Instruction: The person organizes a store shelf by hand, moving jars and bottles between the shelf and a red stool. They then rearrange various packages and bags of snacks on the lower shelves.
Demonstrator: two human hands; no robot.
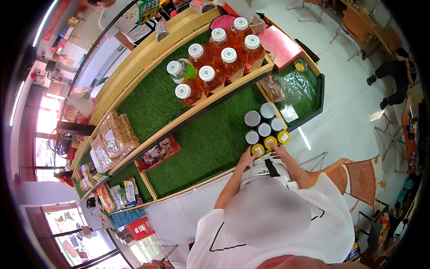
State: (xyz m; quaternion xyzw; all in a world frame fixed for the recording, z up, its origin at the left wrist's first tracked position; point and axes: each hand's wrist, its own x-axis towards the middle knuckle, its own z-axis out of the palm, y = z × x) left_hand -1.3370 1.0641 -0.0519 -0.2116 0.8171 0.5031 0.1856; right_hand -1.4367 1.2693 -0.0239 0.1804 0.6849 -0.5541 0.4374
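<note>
Cans (270, 143) on the bench (210, 139) are touched by the left hand (247, 157) and right hand (279, 152); their grip cannot be told.

Green turf (210, 134) lines a wood-framed counter (177, 193) in a bright room with glossy, pale floor tiles (333, 139). A woven chair (362, 178) stands at right; a wooden table (371, 28) occupies the upper right. Strip lights (45, 23) glow at left, where daylight fills dark-framed windows (80, 233).
</note>
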